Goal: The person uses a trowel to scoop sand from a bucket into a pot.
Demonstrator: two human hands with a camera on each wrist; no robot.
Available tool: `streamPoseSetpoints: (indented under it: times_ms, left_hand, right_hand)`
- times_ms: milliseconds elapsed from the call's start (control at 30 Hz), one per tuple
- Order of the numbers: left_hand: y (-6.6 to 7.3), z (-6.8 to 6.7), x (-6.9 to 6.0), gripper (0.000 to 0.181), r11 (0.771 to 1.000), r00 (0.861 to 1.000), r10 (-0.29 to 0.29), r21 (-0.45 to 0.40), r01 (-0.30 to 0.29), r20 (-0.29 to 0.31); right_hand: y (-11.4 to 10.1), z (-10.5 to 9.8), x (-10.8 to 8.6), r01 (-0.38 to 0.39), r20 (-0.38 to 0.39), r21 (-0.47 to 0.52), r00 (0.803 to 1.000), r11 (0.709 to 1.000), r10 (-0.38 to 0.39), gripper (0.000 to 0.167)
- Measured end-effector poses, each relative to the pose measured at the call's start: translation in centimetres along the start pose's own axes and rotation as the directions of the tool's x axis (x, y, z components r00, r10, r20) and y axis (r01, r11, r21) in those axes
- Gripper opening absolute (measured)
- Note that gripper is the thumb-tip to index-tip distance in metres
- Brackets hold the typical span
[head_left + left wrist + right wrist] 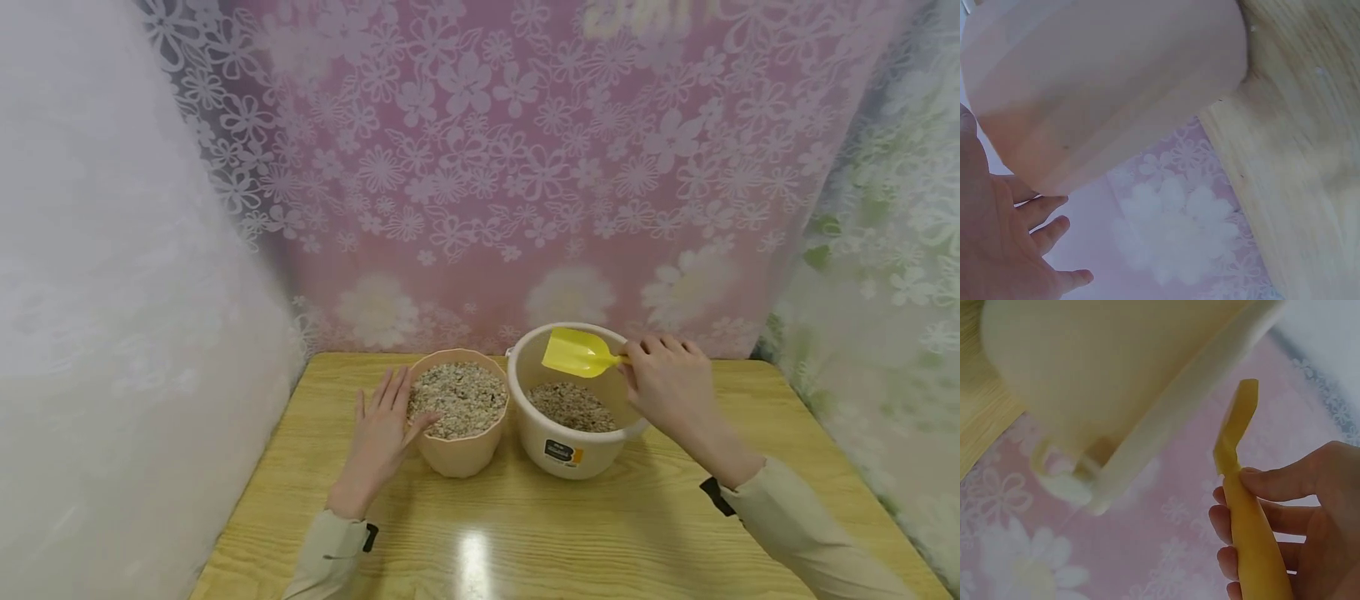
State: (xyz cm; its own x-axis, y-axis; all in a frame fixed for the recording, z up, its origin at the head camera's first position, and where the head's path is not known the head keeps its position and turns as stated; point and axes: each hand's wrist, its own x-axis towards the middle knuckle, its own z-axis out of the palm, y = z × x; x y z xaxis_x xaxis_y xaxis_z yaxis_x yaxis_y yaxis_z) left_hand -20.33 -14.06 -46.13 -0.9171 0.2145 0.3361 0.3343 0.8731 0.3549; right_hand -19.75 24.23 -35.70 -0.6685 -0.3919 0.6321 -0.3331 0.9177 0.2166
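My right hand [671, 387] grips the handle of a yellow scoop [577, 352], its blade held over the white bucket [536, 429]. In the right wrist view, fingers and thumb wrap the scoop's handle [1254, 544] beside the bucket's wall [1085, 362]. A mix of pale and dark grains or small pebbles [573, 407] lies low in that bucket. Similar grains [461, 400] fill the peach pot [457, 458] nearly to its rim. Against the pot's left side rests my left hand [378, 442], fingers extended and thumb across the rim; the left wrist view shows spread fingers [1047, 234].
Both containers stand side by side on a wood-grain table [450, 542], close to its back edge. A pink floral curtain [525, 208] hangs right behind them. White sheeting [135, 292] rises at the left, and a flowered sheet [892, 292] at the right.
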Motion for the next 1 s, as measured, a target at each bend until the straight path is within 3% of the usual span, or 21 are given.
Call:
streamPoseSetpoints:
  times_ms: [200,367,500,633,767,1000]
  left_hand:
    - [3.3,-0.8,1.6,0.086,0.996,0.998,0.070,0.047,-0.070,0.000]
    - [6.8,-0.5,2.9,0.086,0.986,0.987,0.153,0.059,-0.155,0.045]
    - [9.3,0.2,3.6,0.087,0.981,0.979,0.184,0.043,-0.189,0.090]
    - [11.3,1.3,4.2,0.089,0.980,0.973,0.192,0.025,-0.197,0.125]
    - [12.6,2.5,4.6,0.093,0.975,0.970,0.203,0.067,-0.213,0.137]
    - [13.0,3.4,4.3,0.094,0.968,0.972,0.207,0.118,-0.220,0.112]
  right_hand:
    - [1.6,1.1,-0.3,0.124,-0.003,-0.104,0.992,0.987,-0.125,0.018]
    - [2.0,2.3,0.1,0.234,0.112,-0.234,0.971,0.943,-0.213,0.011]
    - [1.6,3.5,0.7,0.316,0.219,-0.295,0.941,0.902,-0.258,0.026]
    - [1.0,4.7,1.4,0.424,0.340,-0.379,0.891,0.823,-0.302,0.042]
    - [0.5,6.2,1.8,0.489,0.399,-0.444,0.858,0.751,-0.323,0.043]
    - [0.4,8.1,1.7,0.512,0.415,-0.487,0.849,0.708,-0.328,0.045]
